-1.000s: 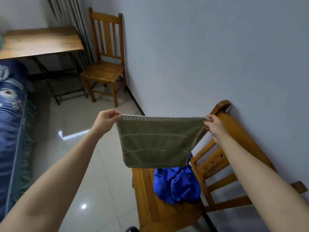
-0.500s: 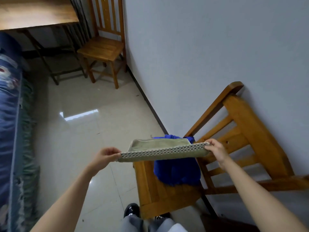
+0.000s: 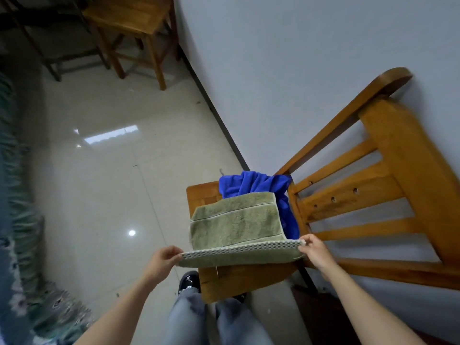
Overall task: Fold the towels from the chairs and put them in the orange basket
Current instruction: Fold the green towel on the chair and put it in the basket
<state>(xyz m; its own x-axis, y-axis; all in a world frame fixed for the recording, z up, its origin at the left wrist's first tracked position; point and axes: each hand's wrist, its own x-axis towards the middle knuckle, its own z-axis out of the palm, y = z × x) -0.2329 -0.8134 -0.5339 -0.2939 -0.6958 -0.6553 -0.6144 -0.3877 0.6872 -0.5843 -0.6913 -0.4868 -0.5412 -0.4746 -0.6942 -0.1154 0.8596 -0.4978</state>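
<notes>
Nearest: trouser legs (image 3: pixel 199 317) and one dark shoe (image 3: pixel 188 280) on the tiled floor (image 3: pixel 99 195), at the front edge of the near chair (image 3: pixel 249 277).

Left hand (image 3: pixel 163 257): fingers pinched shut on the left corner of the green towel (image 3: pixel 236 227), at its checkered hem.

Right hand (image 3: pixel 314 249): fingers pinched shut on the right corner of the same hem.

Green towel: hem edge held taut between both hands above the seat front; the far part lies flat over the seat, its far edge resting against the blue towel (image 3: pixel 258 185).

Blue towel: unfolded, bunched at the rear of the seat against the chair back.

Far: second chair (image 3: pixel 134 23) beside the wall, no towel visible on it. Orange basket: not in view.

Risks, as judged: the green cloth overlaps the blue heap, so drawing or flipping it for the next fold may drag the blue towel off the seat. A corner-only pinch may slip, letting layers shift and the fold go crooked.
</notes>
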